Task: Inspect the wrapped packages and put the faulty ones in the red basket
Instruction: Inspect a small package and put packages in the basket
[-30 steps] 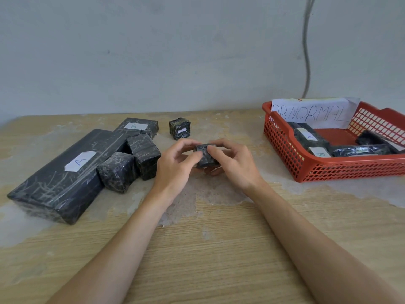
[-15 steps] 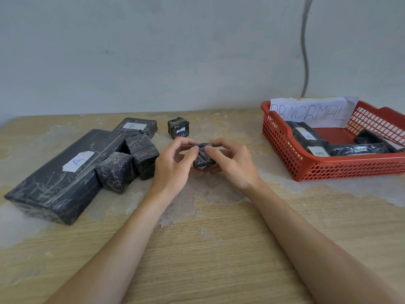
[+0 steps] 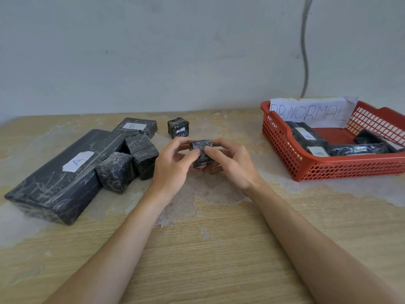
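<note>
A small wrapped package (image 3: 201, 152) is held over the middle of the bench (image 3: 219, 238), pinched from both sides by the left hand (image 3: 173, 166) and the right hand (image 3: 233, 165). It is judged light and firm, the glossy film perhaps slippery; opposite faces are best gripped. The red basket (image 3: 328, 170) lies well apart, rightward.

A worn wooden table (image 3: 219, 249) spreads beneath the grip, its grain running across, with pale scuffed patches (image 3: 186, 194) just below and off to the right. Beyond the grip a plain grey-blue wall (image 3: 153, 51) meets the table's far edge. A grey cable (image 3: 304, 51) hangs down it, up and right. The light is soft and even.
</note>
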Demonstrator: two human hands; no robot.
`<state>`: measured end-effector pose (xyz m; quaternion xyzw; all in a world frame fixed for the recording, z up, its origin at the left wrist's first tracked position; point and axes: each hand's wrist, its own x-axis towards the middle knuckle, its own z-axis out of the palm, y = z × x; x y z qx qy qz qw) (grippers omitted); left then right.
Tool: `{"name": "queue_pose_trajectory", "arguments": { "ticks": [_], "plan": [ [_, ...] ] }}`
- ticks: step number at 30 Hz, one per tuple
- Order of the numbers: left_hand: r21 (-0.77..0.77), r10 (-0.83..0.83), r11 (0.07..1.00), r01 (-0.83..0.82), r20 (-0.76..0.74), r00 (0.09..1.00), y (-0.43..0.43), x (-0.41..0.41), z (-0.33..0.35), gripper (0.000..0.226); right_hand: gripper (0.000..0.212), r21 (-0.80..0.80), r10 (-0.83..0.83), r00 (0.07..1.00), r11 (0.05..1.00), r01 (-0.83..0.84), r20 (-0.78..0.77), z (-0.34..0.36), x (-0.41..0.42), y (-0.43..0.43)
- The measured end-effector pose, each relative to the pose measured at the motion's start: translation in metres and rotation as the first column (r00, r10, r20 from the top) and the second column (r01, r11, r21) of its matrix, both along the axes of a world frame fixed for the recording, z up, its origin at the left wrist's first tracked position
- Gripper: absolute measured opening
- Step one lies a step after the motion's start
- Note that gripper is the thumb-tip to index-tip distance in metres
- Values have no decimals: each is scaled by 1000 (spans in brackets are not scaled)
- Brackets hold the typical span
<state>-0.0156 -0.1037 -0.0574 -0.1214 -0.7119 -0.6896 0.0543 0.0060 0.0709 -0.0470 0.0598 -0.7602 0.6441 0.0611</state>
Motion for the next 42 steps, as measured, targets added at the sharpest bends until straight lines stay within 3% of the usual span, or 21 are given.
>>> {"name": "queue_pose_trajectory", "arguments": {
  "ticks": [3, 8, 11, 13, 16, 19, 24, 26, 29, 42],
  "plan": [
    [35, 11, 999, -12, 51, 999, 1, 0, 1, 13, 21, -5, 1, 1000, 1000, -1, -5, 0, -1, 0],
    [129, -51, 991, 25, 199, 979, 0, 3, 8, 32, 60, 87, 31, 991, 996, -20, -128, -3, -3, 3],
    [138, -104, 987, 77, 197, 975, 0, 4, 7, 29, 70, 76, 87, 987, 994, -78, -133, -3, -3, 4],
    [138, -75, 989, 58, 121, 990, 1, 5, 7, 31, 68, 44, 69, 994, 997, -65, -83, 1, -3, 6],
    [-2, -41, 999, 41, -64, 997, -1, 5, 2, 49, 41, -82, 22, 999, 997, -18, 43, 6, -5, 9],
    [-63, -90, 995, 83, -111, 990, -1, 4, -1, 53, 31, -135, 40, 993, 991, -25, 109, 7, -3, 5],
    [84, -135, 987, 139, -53, 989, -3, 2, 2, 16, 15, -159, -16, 997, 987, 27, 70, 6, -3, 1],
    [40, -60, 997, 64, -83, 995, -3, 0, 1, 9, 12, -125, -11, 998, 992, 19, 62, 3, -2, 0],
    [-28, -18, 999, 15, -136, 991, 0, 1, -1, 6, 15, -121, -31, 997, 992, 39, 66, 1, -2, -1],
    [-5, -28, 1000, 28, -91, 995, -6, -3, 0, 10, 28, -92, 34, 998, 995, -29, 50, 0, -1, -2]
  ]
}}
